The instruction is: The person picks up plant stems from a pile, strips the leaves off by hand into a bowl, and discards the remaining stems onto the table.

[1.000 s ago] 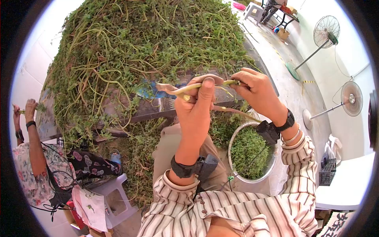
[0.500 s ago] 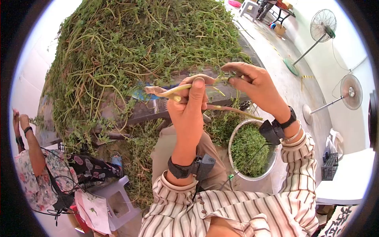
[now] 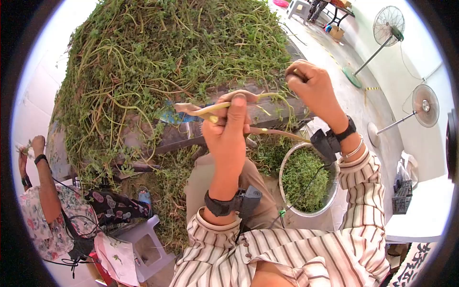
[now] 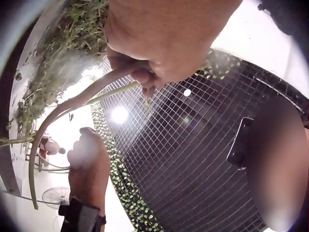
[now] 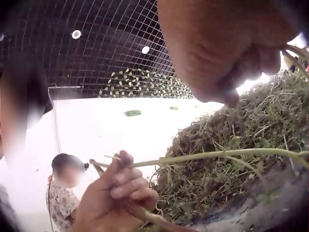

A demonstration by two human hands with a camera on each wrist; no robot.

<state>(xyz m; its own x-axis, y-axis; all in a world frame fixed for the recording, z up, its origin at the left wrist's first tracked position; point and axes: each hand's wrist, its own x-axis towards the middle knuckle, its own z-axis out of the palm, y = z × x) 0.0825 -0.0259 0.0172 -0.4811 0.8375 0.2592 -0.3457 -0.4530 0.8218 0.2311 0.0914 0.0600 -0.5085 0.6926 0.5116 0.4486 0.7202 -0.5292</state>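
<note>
My left hand (image 3: 227, 126) grips a few long plant stems (image 3: 215, 109) above the table edge, thumb on top. One reddish-brown stem (image 3: 279, 133) sticks out to the right below the hand. A thin green shoot (image 3: 273, 95) bends down on the right side. In the left wrist view a thick brown stem (image 4: 82, 97) curves down from the fingers. My right hand (image 3: 313, 88) is raised to the right, apart from the shoot, with curled fingers. In the right wrist view pale stem bits (image 5: 293, 54) show at its fingers, which mostly hide them.
A big heap of green plants (image 3: 181, 48) covers the table (image 3: 167, 141). A round metal tub (image 3: 283, 189) of small greens stands by my right knee. Another person (image 3: 48, 210) works at the left by a plastic stool (image 3: 160, 248). Two fans (image 3: 388, 26) stand at the right.
My right hand has let go of the green shoot and moved up and to the right, its fingers now curled. The left hand keeps the stems, slightly further left than one second ago.
</note>
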